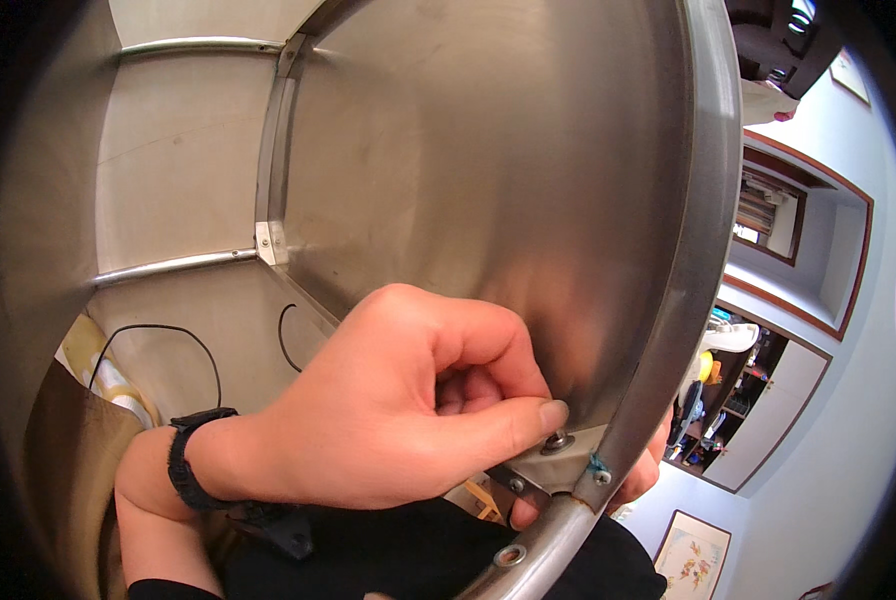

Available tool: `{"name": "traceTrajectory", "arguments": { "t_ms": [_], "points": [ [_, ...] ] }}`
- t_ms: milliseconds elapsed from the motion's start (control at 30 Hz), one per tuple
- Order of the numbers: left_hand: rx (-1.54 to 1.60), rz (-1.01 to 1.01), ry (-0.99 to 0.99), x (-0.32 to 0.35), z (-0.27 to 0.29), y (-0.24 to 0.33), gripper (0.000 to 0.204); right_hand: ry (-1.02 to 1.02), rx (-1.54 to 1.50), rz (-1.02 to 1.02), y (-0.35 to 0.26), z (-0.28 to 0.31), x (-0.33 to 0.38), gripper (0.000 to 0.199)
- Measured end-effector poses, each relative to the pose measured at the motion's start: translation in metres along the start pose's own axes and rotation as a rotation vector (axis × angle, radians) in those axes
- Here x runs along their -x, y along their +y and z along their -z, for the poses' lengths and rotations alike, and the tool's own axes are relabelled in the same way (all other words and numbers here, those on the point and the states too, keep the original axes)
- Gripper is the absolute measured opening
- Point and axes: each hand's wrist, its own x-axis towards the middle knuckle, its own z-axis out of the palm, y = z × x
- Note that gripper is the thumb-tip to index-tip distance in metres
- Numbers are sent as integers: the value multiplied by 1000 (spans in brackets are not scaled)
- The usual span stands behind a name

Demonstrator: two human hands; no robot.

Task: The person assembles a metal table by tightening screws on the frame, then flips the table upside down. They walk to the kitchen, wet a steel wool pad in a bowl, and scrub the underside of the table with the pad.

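Note:
My left hand (398,400), with a black band on its wrist, reaches in from the lower left. Its thumb and bent index finger are closed in a pinch at a small bolt (558,441) on a metal corner bracket (568,455). The thumb tip partly covers the bolt. That bracket joins a tubular metal leg (538,550) to the rim (703,250) of a large brushed-metal panel (488,160). Behind this corner my right hand (640,478) shows only in part, its fingers curled around the far side. What it grips there is hidden.
More metal panels and tubes (178,265) meet at another bracket (265,243) on the left. A thin black cable (168,327) loops below them. A screw (602,479) with bluish thread by it sits on the rim. Beyond stand a shelf cabinet (743,400) and a framed picture (693,560).

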Motion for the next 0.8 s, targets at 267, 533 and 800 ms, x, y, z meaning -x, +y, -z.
{"name": "traceTrajectory", "arguments": {
  "t_ms": [267,533,800],
  "points": [
    [-26,28,2,-2,0,2,13,15,24,-13,-1,-3,-3,36],
    [23,80,16,0,-1,9,13,25,35,-20,-2,-5,-3,42],
    [113,125,18,-1,-5,13,14,25,67,-39,-6,-3,-5,48]
  ]
}}
